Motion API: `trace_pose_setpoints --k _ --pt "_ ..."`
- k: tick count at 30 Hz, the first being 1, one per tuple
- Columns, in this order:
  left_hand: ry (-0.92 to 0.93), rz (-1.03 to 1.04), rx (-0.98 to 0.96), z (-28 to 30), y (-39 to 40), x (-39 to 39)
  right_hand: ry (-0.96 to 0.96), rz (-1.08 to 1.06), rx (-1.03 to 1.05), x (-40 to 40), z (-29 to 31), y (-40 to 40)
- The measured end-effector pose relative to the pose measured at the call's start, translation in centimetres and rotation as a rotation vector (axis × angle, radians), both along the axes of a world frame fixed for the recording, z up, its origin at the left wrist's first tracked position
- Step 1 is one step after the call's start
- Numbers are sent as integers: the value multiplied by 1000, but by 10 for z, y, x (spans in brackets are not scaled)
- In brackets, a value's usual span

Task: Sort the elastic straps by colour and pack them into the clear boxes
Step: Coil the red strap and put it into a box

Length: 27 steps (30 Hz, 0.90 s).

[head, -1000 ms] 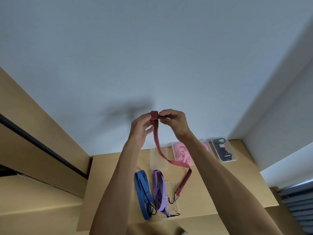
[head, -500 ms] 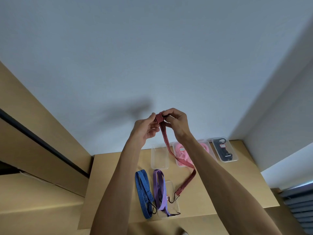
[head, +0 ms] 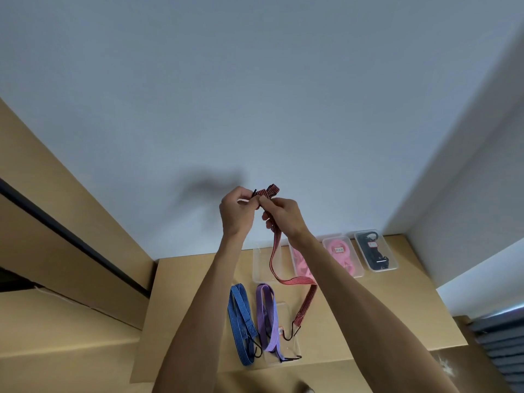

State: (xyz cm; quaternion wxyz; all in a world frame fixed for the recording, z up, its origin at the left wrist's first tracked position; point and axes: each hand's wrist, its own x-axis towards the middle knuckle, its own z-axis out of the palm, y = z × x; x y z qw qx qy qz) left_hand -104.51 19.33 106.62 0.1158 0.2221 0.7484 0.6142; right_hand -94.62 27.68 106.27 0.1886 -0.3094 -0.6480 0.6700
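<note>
Both hands are raised above the wooden table (head: 397, 307), holding a red striped elastic strap (head: 286, 280). My left hand (head: 237, 214) pinches the strap's upper end by its black hook. My right hand (head: 280, 214) grips the strap just beside it, with a short loop sticking up between them. The rest of the strap hangs down, its lower hook over a clear box (head: 286, 347). A blue strap (head: 241, 316) and a purple strap (head: 268, 316) lie folded on the table below.
Along the table's back edge stand several clear boxes: one empty (head: 259, 268), two with pink straps (head: 343, 255), one with a black strap (head: 374, 252). A grey wall rises behind. Wooden panels flank the table on the left.
My hands have folded the strap's top end into a short loop, and the left hand now pinches the hook end. The hanging part has swung slightly.
</note>
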Motion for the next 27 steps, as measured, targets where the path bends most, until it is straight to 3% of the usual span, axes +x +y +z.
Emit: trace_pose_setpoints --k 5,8,10,13,15,21,24,27 --pt "400 -43 -21 -8 -4 2 -116 -89 -123 -3 11 2" --pt "550 -141 -29 -13 -6 5 -57 -150 -109 -4 12 6" --pt "390 -185 -6 -14 -5 6 32 -173 -103 -1 10 8" --pt "-211 -151 71 -8 -5 7 134 -108 -76 3 10 12" --pt "-448 -163 47 -4 -7 1 158 -77 -32 5 7 13" --pt "-643 -236 -120 2 -15 -8 185 26 67 14 4 10" --pt "-726 -233 -33 4 -17 -7 181 4 73 15 1 8" --pt "-674 -126 50 5 -17 -9 95 -40 76 14 -3 3"
